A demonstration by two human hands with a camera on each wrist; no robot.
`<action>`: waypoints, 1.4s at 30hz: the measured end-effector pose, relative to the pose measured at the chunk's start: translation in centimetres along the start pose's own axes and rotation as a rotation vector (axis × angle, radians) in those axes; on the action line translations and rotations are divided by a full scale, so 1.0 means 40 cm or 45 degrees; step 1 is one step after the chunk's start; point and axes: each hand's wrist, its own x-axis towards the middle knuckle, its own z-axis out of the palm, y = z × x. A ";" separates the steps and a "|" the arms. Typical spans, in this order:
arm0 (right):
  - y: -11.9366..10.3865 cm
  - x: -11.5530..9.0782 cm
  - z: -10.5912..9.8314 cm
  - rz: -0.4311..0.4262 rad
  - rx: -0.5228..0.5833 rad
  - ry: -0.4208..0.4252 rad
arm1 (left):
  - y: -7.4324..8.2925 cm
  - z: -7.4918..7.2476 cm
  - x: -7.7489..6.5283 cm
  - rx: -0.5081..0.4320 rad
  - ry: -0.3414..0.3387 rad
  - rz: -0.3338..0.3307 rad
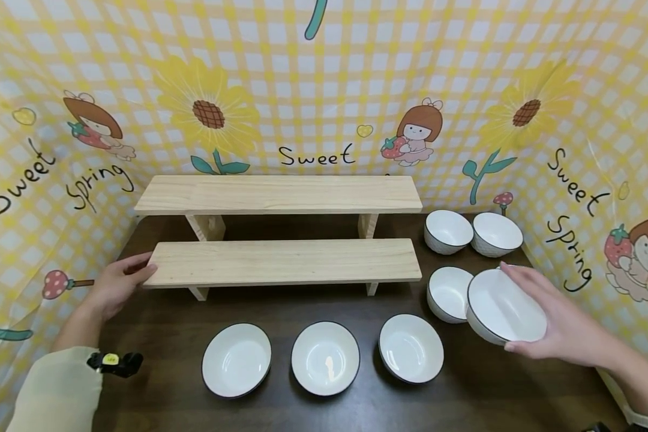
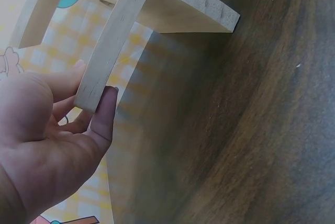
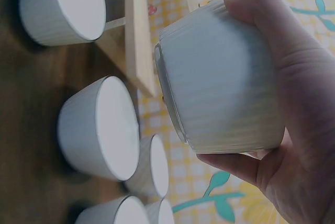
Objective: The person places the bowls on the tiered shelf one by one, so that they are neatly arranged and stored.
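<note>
My left hand [image 1: 113,285] pinches the left end of the lower board of a two-tier wooden shelf [image 1: 281,262]. In the left wrist view the thumb and fingers [image 2: 106,114] lie on opposite faces of that board [image 2: 112,46]. My right hand [image 1: 551,312] grips a white bowl [image 1: 504,306] with a dark rim and a ribbed outside, its thumb and fingers spread across it. This bowl [image 3: 220,82] is off the table and tilted, its mouth toward the left. Just left of it stands another white bowl [image 1: 449,294], partly overlapped by the held one.
Three similar bowls, a left one [image 1: 236,360], a middle one [image 1: 326,358] and a right one [image 1: 411,348], stand in front of the shelf on the dark table [image 1: 281,414]. Two more bowls [image 1: 448,231] sit at the back right. Checked yellow cloth [image 1: 313,78] surrounds the table.
</note>
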 end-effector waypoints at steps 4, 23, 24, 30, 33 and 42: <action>-0.013 0.058 -0.014 -0.025 0.011 -0.045 | 0.002 -0.001 0.000 -0.011 -0.003 -0.003; -0.107 0.340 0.051 0.035 0.172 -0.255 | 0.013 0.003 0.005 0.017 -0.005 0.019; -0.115 0.353 0.053 0.037 0.172 -0.271 | 0.013 0.003 0.005 0.018 -0.004 0.017; -0.164 0.431 0.072 -0.008 0.164 -0.326 | 0.009 0.000 0.008 0.010 0.005 0.021; -0.193 0.467 0.084 -0.050 0.172 -0.332 | 0.005 -0.001 0.008 0.011 0.005 0.022; -0.272 0.567 0.126 -0.105 0.220 -0.335 | 0.002 -0.001 0.001 0.001 -0.013 0.008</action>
